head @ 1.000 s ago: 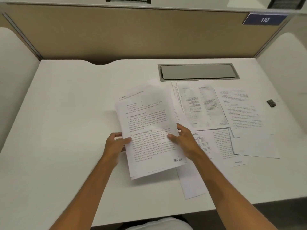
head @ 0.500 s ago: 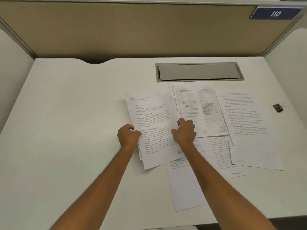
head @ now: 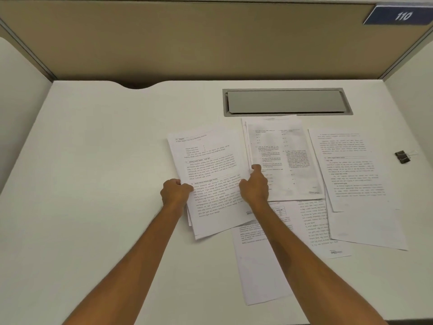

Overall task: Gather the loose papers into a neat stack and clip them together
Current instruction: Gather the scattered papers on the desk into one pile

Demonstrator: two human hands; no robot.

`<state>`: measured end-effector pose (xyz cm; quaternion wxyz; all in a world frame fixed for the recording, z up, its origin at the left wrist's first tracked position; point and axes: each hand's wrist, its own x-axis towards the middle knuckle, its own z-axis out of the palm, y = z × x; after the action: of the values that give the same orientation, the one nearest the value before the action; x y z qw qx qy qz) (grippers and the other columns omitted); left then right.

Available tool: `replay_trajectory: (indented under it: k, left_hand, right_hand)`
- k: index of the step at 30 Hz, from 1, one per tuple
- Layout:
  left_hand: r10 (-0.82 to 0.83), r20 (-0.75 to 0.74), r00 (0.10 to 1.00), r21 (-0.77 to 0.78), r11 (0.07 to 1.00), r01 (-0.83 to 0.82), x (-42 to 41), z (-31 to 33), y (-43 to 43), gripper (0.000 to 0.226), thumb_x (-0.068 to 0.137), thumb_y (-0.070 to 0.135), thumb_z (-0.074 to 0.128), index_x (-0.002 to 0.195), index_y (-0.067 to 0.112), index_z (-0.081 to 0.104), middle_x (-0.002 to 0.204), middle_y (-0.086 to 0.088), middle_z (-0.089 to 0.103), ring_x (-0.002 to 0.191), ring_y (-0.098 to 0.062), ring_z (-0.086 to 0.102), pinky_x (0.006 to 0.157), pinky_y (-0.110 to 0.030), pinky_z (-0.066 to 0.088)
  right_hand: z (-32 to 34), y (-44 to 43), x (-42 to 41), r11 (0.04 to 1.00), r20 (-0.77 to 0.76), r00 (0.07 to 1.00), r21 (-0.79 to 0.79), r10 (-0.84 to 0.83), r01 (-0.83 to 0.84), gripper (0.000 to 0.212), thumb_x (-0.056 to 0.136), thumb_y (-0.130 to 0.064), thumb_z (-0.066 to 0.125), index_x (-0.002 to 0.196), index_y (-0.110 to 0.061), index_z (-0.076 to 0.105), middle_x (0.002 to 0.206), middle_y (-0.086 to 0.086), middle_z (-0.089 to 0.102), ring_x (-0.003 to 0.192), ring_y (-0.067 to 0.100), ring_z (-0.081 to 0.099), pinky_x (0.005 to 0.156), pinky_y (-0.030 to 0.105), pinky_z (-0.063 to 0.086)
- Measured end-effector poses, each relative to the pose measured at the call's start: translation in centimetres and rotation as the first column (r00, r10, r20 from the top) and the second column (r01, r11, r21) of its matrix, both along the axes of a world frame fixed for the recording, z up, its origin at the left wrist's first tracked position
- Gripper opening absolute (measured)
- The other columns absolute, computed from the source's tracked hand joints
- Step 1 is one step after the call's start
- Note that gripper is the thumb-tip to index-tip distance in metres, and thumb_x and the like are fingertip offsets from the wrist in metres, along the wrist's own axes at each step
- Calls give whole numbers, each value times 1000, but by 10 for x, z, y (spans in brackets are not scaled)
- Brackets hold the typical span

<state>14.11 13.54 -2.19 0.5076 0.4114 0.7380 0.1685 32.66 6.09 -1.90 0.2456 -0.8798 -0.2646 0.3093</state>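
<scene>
A small stack of printed papers (head: 210, 174) lies tilted on the white desk (head: 93, 160). My left hand (head: 174, 192) grips its left edge and my right hand (head: 254, 186) grips its right edge. To the right lie loose sheets: a two-column page (head: 284, 156), a text page (head: 351, 170), a sheet partly under them (head: 314, 226), and a sheet under my right forearm (head: 257, 273). A black binder clip (head: 402, 157) rests at the far right of the desk, away from both hands.
A grey cable-tray lid (head: 285, 102) is set into the desk behind the papers. Beige partition walls (head: 210, 43) close off the back and sides. A blue sign reading 110 (head: 401, 16) hangs at the top right.
Both hands have pushed the held stack away from me and laid it lower toward the desk. The stack sits closer to the two-column page than before.
</scene>
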Motion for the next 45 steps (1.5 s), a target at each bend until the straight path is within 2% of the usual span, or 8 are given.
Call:
replay_trajectory:
  k: [10, 15, 21, 25, 27, 30, 40, 45]
  left_hand:
    - [10, -47, 999, 39, 999, -8, -24, -1, 2, 26, 86, 7, 69, 111, 7, 62, 106, -7, 65, 94, -30, 67, 77, -35, 54]
    - [-70, -7, 998, 5, 998, 70, -31, -1, -1, 13, 87, 5, 69, 95, 14, 64, 102, -7, 68, 91, -28, 67, 78, -32, 54]
    - [-90, 14, 996, -31, 995, 90, -57, -2, -14, 16, 86, 3, 73, 95, 14, 66, 102, -7, 71, 93, -29, 71, 83, -37, 59]
    - [-123, 30, 992, -15, 992, 124, -79, -3, -27, 16, 86, 6, 75, 96, 18, 69, 102, -5, 75, 92, -27, 73, 89, -43, 59]
    - [-123, 51, 991, 32, 992, 121, -86, 1, -35, 15, 87, 7, 75, 97, 16, 69, 99, -2, 76, 90, -25, 74, 88, -42, 60]
    - [-143, 140, 980, 141, 982, 123, -89, 11, -46, 13, 87, 3, 74, 94, 13, 69, 92, 6, 78, 83, -15, 76, 83, -38, 62]
    - [-230, 191, 954, 568, 818, 84, -67, 58, -59, 40, 97, -1, 57, 116, 33, 50, 108, 25, 65, 98, 9, 64, 89, -24, 54]
    - [-276, 208, 938, 583, 806, 108, -60, 59, -65, 59, 102, 3, 50, 114, 58, 34, 116, 32, 57, 106, 11, 60, 94, -28, 53]
  right_hand:
    - [-2, 3, -13, 999, -72, 997, 27, 38, -36, 24, 88, -7, 64, 112, -10, 59, 105, 7, 69, 92, 26, 69, 70, 33, 56]
    - [-1, 1, -15, 1000, -173, 985, 6, 25, -24, 29, 89, -7, 62, 119, -9, 61, 111, 8, 70, 96, 26, 69, 72, 31, 56]
    - [1, -15, -14, 1000, -360, 933, -16, 18, -25, 18, 84, -4, 71, 95, -15, 62, 100, 3, 71, 89, 21, 69, 66, 27, 54]
    - [-2, -30, -17, 999, -530, 848, 41, 20, 2, 21, 87, -8, 73, 105, -15, 64, 107, 3, 74, 98, 25, 73, 87, 42, 61]
    - [0, -38, -18, 996, -559, 827, 85, 49, -2, 20, 91, -6, 69, 109, -13, 66, 107, 5, 76, 99, 27, 74, 84, 39, 61]
    - [11, -50, -19, 980, -558, 825, 197, 89, 28, 19, 89, 2, 68, 105, -8, 66, 102, 8, 78, 96, 28, 76, 70, 28, 60]
    - [52, -65, -21, 826, -296, 935, 564, 197, 5, 37, 91, 9, 60, 122, -10, 64, 119, 6, 73, 110, 19, 70, 94, 36, 59]
    - [49, -65, -26, 824, -230, 961, 567, 154, 4, 33, 94, 0, 63, 126, -4, 62, 120, 7, 71, 111, 24, 69, 96, 48, 57]
